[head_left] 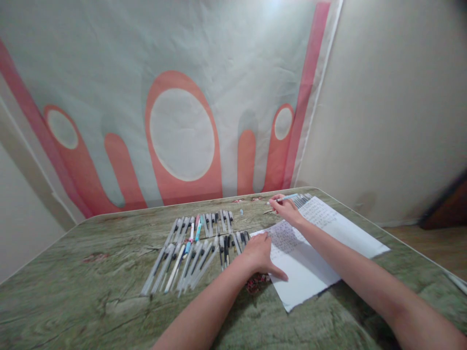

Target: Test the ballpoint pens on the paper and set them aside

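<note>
Right now, pinching a slim pale-blue and white pen (288,197) in the right hand (286,210), out by the far edge of the white, partly handwritten paper (310,274). Meanwhile, resting the left hand (258,253), fingers spread and gripping nothing, on that paper, just beside slim translucent-barrelled pens (155,272) laid in rows across the green-grey wood-grain table (120,311). Probably best to press flat with the left palm against slipping, and pinch lightly.
</note>
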`<state>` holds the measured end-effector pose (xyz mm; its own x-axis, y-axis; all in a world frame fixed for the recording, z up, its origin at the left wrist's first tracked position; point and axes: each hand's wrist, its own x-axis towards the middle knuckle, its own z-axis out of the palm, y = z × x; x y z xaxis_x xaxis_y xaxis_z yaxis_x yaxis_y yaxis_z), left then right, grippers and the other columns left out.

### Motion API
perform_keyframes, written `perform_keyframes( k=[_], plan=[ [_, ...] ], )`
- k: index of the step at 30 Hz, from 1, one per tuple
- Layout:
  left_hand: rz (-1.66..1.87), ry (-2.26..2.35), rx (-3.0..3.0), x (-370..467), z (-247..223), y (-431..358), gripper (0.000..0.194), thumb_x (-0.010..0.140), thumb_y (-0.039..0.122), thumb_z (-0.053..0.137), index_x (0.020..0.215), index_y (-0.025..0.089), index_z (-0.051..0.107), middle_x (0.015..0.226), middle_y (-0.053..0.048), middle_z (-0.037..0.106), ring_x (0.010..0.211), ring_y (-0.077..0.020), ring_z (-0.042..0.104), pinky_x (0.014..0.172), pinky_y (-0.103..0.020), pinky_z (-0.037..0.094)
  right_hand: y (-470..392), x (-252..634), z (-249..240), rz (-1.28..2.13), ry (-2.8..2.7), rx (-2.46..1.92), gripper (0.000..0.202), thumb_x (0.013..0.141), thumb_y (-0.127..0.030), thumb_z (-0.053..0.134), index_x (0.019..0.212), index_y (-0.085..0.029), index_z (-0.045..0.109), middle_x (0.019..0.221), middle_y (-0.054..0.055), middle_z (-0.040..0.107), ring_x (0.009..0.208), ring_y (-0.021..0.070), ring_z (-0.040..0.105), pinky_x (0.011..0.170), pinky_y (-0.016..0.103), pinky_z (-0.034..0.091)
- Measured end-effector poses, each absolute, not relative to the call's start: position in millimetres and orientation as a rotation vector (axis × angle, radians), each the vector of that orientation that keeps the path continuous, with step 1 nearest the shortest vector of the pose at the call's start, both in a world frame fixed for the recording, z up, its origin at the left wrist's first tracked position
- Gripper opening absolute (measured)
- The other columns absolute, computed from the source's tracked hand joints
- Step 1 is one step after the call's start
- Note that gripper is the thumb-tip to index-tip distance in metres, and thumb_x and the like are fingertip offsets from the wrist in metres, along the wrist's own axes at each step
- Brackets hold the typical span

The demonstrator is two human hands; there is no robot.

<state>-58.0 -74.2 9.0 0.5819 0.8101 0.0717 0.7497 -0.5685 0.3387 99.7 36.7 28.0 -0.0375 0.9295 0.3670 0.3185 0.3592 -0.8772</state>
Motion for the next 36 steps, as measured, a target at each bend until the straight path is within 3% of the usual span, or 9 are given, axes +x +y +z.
perform_keyframes(
  k=[7, 14, 36],
  plan=[
    [0.3, 1.337, 2.494, -63, 9, -68, 0.105, 0.035, 0.074, 0.058, 0.119, 0.015, 0.042, 0.133, -0.017, 0.035, 0.121, -0.0318, 0.032, 0.098, -0.038, 0.025, -40, 150, -5, 1.097, -1.485, -1.204, 0.02, 0.072, -0.039, 0.051, 0.075, -0.019, 0.052, 0.06, -0.001, 0.056, 0.052, 0.011, 0.049, 0.049, 0.023, 0.038],
    [0.276, 1.341, 2.489, -65, 9, -67, 0.109, 0.036, 0.075, 0.057, 0.121, 0.01, 0.04, 0.133, -0.02, 0.032, 0.122, -0.032, 0.031, 0.098, -0.038, 0.026, -64, 170, -15, 0.857, -1.706, -1.33, 0.016, 0.073, -0.034, 0.051, 0.064, -0.021, 0.047, 0.052, -0.003, 0.052, 0.049, 0.0119, 0.047, 0.05, 0.024, 0.036],
    [0.126, 1.356, 2.511, -64, 11, -66, 0.119, 0.036, 0.082, 0.047, 0.127, 0.006, 0.033, 0.137, -0.02, 0.025, 0.125, -0.0324, 0.024, 0.102, -0.035, 0.019, -65, 169, -17, 0.638, -1.906, -1.288, 0.017, 0.078, -0.032, 0.044, 0.067, -0.019, 0.045, 0.057, -0.003, 0.046, 0.054, 0.0116, 0.043, 0.051, 0.024, 0.034]
  ],
)
